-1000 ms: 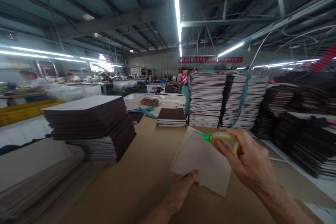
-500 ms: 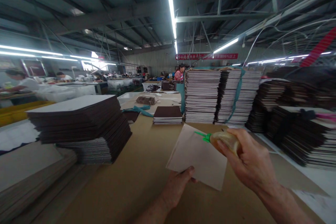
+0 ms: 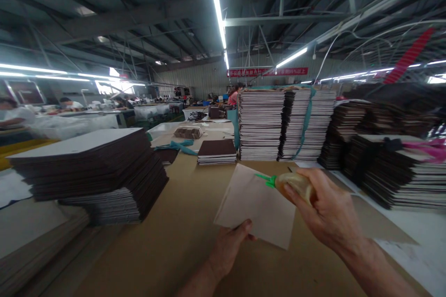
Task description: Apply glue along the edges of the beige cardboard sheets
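At 5 o'clock the pale panel point(image 3: 258, 209) has a matt, papery face. At 4 o'clock the squeeze bottle point(image 3: 291, 180) is translucent plastic with a soft sheen; its green nozzle point(image 3: 270, 181) is plastic too. The surface point(image 3: 167, 236) at 7 o'clock is smooth and dull. At 9 o'clock the stack point(image 3: 87, 169) has matt dark edges under a smooth whitish top. The teal strip point(image 3: 308, 113) at 3 o'clock is matt cloth; the blurred pink piece point(image 3: 428, 151) beyond is probably fabric.
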`<state>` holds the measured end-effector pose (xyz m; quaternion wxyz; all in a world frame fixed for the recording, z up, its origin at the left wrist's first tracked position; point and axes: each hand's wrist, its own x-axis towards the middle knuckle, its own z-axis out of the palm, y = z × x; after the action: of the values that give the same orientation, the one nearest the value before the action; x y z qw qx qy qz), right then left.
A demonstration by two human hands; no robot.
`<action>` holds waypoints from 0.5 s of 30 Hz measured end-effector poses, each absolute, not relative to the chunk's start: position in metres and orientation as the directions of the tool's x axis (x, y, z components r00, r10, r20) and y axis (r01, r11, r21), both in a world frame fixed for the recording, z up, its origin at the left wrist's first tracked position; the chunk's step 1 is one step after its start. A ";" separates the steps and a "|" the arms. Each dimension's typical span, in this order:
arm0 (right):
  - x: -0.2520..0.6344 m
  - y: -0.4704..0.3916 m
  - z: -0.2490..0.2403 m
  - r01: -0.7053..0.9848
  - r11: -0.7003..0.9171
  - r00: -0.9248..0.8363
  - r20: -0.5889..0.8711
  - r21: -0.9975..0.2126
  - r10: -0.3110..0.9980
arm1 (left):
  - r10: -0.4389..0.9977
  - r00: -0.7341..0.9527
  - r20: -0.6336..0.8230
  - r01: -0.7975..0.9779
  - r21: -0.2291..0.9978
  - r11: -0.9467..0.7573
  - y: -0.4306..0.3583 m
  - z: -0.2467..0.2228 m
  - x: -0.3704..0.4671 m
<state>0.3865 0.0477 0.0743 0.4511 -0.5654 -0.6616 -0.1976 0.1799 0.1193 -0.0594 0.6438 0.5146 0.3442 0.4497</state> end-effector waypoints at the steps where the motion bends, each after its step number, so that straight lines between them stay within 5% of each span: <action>1: 0.387 0.048 0.074 0.929 0.277 0.044 0.818 -0.245 0.574 | 0.936 0.350 0.018 -0.222 0.973 0.064 0.119 -0.059 0.179; 7: 0.390 0.043 0.072 0.924 0.193 0.137 0.758 -0.329 0.637 | 0.935 0.354 -0.004 -0.209 0.974 0.084 0.118 -0.055 0.179; 15: 0.388 0.049 0.073 0.912 0.291 0.078 0.817 -0.290 0.571 | 0.938 0.347 0.004 -0.210 0.975 0.074 0.119 -0.057 0.180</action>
<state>0.3880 0.0485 0.0726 0.4667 -0.5667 -0.6540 -0.1825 0.1798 0.1186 -0.0575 0.6412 0.5124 0.3549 0.4477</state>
